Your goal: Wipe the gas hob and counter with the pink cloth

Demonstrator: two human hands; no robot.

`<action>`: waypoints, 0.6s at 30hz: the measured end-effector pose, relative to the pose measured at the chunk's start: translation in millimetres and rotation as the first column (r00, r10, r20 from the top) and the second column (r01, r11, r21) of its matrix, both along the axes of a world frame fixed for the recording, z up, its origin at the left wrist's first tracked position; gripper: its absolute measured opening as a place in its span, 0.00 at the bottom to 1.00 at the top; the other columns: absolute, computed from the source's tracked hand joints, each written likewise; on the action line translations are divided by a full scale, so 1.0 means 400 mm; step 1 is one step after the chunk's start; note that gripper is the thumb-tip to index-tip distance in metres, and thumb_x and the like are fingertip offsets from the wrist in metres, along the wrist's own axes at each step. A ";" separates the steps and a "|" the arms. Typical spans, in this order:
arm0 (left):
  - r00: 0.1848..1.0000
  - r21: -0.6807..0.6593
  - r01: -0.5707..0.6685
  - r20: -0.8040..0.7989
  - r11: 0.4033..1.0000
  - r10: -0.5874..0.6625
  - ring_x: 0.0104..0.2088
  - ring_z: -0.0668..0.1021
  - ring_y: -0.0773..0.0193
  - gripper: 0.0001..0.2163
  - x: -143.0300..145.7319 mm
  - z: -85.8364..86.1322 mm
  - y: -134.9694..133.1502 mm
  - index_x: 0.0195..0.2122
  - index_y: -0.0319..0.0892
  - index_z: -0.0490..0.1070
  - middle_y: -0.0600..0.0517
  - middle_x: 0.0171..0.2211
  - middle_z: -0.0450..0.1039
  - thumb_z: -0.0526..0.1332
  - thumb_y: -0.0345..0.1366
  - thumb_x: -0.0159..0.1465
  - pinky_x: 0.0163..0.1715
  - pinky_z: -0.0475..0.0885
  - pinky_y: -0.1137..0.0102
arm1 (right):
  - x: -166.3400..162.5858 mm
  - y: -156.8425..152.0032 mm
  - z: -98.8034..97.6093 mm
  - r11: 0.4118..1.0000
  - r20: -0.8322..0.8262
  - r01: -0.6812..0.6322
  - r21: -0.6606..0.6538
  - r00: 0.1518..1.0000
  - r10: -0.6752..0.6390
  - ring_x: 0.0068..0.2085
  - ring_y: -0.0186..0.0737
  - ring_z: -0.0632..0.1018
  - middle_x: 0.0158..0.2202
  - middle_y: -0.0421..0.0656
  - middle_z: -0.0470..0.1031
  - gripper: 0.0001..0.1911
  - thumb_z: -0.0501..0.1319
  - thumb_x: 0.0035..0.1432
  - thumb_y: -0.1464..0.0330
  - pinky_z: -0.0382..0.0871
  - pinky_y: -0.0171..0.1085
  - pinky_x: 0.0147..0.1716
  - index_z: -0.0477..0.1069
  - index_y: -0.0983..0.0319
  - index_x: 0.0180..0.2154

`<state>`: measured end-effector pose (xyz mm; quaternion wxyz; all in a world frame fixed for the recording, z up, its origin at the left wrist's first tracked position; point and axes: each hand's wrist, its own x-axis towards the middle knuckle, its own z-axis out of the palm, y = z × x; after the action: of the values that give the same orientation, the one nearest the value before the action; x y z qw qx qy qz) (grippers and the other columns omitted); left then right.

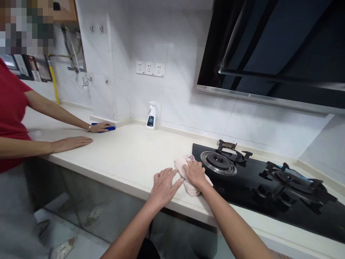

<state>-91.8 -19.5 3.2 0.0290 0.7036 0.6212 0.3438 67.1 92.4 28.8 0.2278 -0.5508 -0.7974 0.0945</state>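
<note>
My right hand (195,173) presses down on a crumpled pale pink cloth (192,189) and grips it, at the edge of a white stone countertop (121,158). My left hand (164,187) lies beside it with fingers spread, its thumb against the cloth. The cloth sits just left of a black glass gas hob (237,190), close to its near steel burner (218,162).
To the left, a person in a red top has one hand (101,127) on a blue cloth (110,128) and the other hand (70,144) flat on the counter. A white spray bottle (151,117) stands against the tiled wall, below a triple socket (150,68). A black range hood (269,46) overhangs the hob.
</note>
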 end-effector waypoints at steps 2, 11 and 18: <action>0.999 -0.014 -0.041 0.000 0.999 0.041 0.68 0.64 0.48 0.22 -0.001 0.003 0.000 0.64 0.49 0.68 0.42 0.69 0.63 0.56 0.48 0.72 0.64 0.59 0.47 | 0.016 -0.017 0.003 0.995 -0.072 -0.102 -0.021 0.992 0.100 0.60 0.54 0.71 0.64 0.49 0.70 0.26 0.46 0.71 0.56 0.65 0.55 0.58 0.75 0.55 0.56; 0.992 -0.317 0.129 0.053 0.940 -0.118 0.75 0.42 0.34 0.39 0.151 0.093 -0.013 0.73 0.51 0.58 0.44 0.77 0.42 0.59 0.61 0.64 0.68 0.44 0.34 | 0.250 0.034 0.049 0.982 -0.287 -0.171 0.078 0.940 0.186 0.54 0.49 0.77 0.54 0.51 0.78 0.34 0.40 0.69 0.50 0.69 0.48 0.59 0.77 0.61 0.51; 0.979 -0.419 0.122 -0.100 0.900 -0.179 0.75 0.37 0.33 0.32 0.117 0.105 0.061 0.74 0.54 0.56 0.46 0.78 0.33 0.55 0.50 0.68 0.66 0.45 0.30 | 0.303 -0.020 -0.066 0.970 -0.104 -0.238 0.043 0.965 0.241 0.67 0.51 0.69 0.64 0.51 0.71 0.34 0.46 0.68 0.49 0.57 0.52 0.70 0.75 0.63 0.58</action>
<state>-44.8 4.8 45.1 0.1602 0.7494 0.6238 0.1538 188.2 84.2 2.4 0.2658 -0.4410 -0.8459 0.1390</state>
